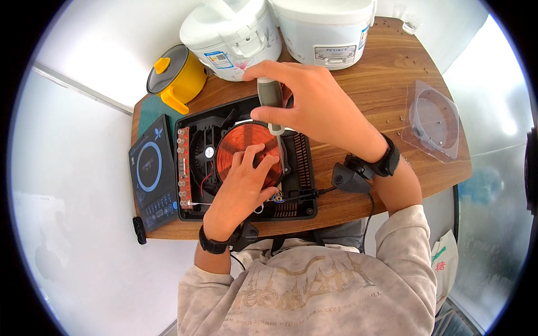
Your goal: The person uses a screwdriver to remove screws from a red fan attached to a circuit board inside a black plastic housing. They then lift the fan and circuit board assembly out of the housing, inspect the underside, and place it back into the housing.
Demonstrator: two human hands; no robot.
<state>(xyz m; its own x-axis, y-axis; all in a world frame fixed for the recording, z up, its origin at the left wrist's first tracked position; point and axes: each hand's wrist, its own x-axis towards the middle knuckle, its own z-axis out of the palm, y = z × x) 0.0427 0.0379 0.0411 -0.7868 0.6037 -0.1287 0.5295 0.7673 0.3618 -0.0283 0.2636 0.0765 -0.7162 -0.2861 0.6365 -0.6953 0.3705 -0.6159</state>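
Note:
My right hand (305,103) grips a grey-handled screwdriver (270,98), held upright with its tip down at the right edge of the copper coil (232,140) inside an opened black appliance housing (302,211). My left hand (244,190) lies on the coil with its fingers apart, just left of the screwdriver. A red circuit board (184,168) runs along the housing's left side beside a black fan (202,143), and wires run near my left hand. The screwdriver's very tip is too small to make out.
A glass top panel (153,179) leans on the left over a green mat (153,115). A yellow pot (179,84) and two white cookers (235,45) (325,22) stand behind. A clear plastic tray (434,120) sits right, among small screws on the wooden table (381,84).

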